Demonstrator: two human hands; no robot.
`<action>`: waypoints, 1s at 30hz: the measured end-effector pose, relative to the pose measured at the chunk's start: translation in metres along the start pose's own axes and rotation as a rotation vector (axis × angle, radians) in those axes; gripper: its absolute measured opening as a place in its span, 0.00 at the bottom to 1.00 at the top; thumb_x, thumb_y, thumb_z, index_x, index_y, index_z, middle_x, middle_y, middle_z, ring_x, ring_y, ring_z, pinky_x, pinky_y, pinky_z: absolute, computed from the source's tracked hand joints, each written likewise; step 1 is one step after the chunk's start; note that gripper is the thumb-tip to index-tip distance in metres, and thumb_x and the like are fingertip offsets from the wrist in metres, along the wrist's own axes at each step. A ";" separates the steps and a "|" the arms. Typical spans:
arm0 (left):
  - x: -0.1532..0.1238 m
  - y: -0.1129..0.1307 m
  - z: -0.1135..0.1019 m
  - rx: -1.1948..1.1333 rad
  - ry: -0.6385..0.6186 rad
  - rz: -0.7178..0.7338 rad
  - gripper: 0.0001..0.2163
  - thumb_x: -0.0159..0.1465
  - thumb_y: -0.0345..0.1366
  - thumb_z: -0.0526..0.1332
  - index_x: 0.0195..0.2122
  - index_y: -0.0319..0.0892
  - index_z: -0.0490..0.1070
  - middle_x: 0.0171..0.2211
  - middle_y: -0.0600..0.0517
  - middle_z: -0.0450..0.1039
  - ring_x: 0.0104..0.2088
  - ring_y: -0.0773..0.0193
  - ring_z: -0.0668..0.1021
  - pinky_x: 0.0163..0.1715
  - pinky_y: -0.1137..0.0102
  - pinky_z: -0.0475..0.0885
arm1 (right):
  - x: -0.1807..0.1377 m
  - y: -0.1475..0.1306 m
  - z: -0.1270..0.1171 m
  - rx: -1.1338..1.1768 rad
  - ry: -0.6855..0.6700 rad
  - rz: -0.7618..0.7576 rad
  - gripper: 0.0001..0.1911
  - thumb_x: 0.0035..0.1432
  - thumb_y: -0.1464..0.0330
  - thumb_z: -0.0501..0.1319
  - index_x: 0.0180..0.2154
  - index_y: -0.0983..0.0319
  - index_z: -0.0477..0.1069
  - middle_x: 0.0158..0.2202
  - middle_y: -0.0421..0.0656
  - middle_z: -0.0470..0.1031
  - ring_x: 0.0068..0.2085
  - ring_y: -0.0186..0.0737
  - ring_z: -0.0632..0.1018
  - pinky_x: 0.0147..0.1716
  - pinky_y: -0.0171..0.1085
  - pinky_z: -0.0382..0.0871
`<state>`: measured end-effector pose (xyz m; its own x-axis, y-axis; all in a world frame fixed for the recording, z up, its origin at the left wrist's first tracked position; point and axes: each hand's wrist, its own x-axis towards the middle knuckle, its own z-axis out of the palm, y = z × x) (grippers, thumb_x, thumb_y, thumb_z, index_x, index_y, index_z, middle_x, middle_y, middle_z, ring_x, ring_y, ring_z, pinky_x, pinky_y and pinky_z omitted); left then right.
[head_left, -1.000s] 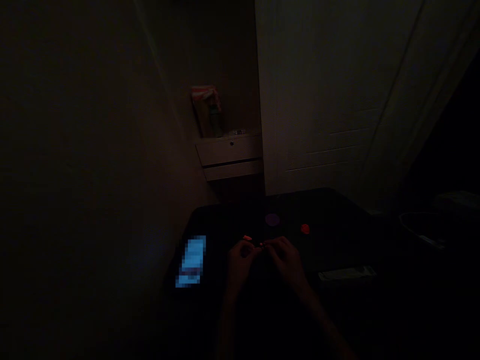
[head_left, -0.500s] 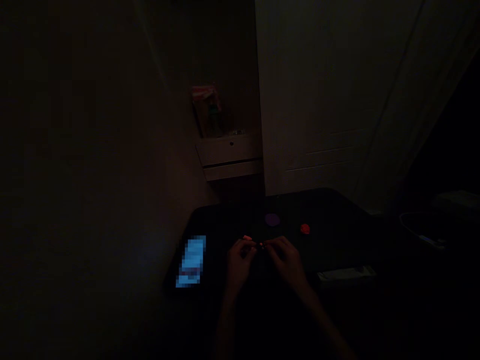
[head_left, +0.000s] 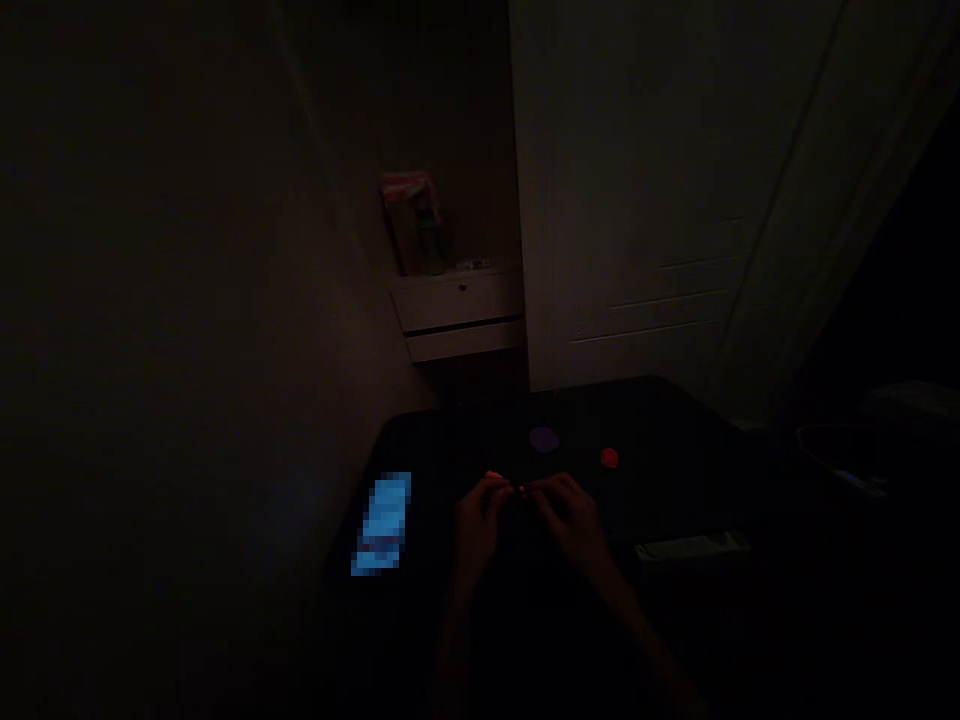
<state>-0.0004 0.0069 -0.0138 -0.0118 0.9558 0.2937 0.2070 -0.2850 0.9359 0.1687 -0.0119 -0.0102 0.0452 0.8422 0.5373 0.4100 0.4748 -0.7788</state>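
Observation:
The scene is very dark. My left hand (head_left: 478, 520) is closed in a pinch over the dark table (head_left: 442, 440), its fingertips pointing right. Facing it, my right hand (head_left: 576, 512) is also closed, thumb and fingers together. Small orange bits (head_left: 522, 489) show between the two sets of fingertips; what each hand grips is too small and dim to make out. Just beyond my left fingers is an orange piece (head_left: 493, 474), partly hidden by them. A crumpled-looking red-orange lump (head_left: 609, 458) lies past my right hand, and a flat purple disc (head_left: 544, 439) lies beyond both hands.
A lit, blurred-out screen (head_left: 382, 525) lies at the table's left side. Near the right front edge is a long pale box-like object (head_left: 691, 547). A cable (head_left: 821, 463) runs at far right. Behind stand a drawer unit (head_left: 457, 308) and a pale door-like panel (head_left: 637, 200).
My left fingers have drawn closer together, with the thumb nearer the fingertips, and cover more of the orange piece. My right hand has hardly moved.

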 end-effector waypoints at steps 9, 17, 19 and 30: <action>0.000 0.009 0.001 0.052 0.043 -0.062 0.14 0.60 0.47 0.65 0.29 0.41 0.79 0.27 0.51 0.78 0.30 0.61 0.79 0.33 0.70 0.72 | 0.000 0.000 0.000 0.001 0.000 0.005 0.10 0.67 0.65 0.59 0.40 0.57 0.80 0.39 0.46 0.79 0.41 0.46 0.80 0.42 0.43 0.74; 0.000 0.006 0.001 -0.027 0.029 -0.059 0.11 0.57 0.44 0.69 0.33 0.41 0.79 0.40 0.48 0.82 0.38 0.58 0.82 0.41 0.67 0.75 | -0.001 0.001 0.000 -0.002 -0.002 -0.010 0.10 0.67 0.66 0.59 0.40 0.57 0.80 0.40 0.46 0.79 0.42 0.46 0.80 0.44 0.43 0.73; 0.000 0.005 0.000 -0.029 0.019 -0.044 0.12 0.60 0.45 0.66 0.36 0.42 0.79 0.39 0.47 0.82 0.40 0.57 0.82 0.43 0.66 0.75 | -0.001 0.001 0.000 -0.002 -0.003 -0.003 0.10 0.67 0.66 0.59 0.40 0.57 0.80 0.40 0.45 0.79 0.42 0.46 0.80 0.44 0.43 0.73; -0.001 0.010 0.002 -0.012 0.042 -0.092 0.10 0.54 0.42 0.69 0.31 0.41 0.76 0.36 0.49 0.80 0.34 0.60 0.80 0.37 0.69 0.73 | -0.001 0.001 0.001 -0.012 0.002 -0.001 0.10 0.66 0.66 0.58 0.40 0.58 0.80 0.39 0.46 0.79 0.41 0.45 0.80 0.43 0.42 0.73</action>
<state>0.0042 0.0029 -0.0049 -0.0716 0.9743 0.2136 0.1917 -0.1968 0.9615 0.1681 -0.0117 -0.0122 0.0468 0.8413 0.5385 0.4205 0.4724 -0.7746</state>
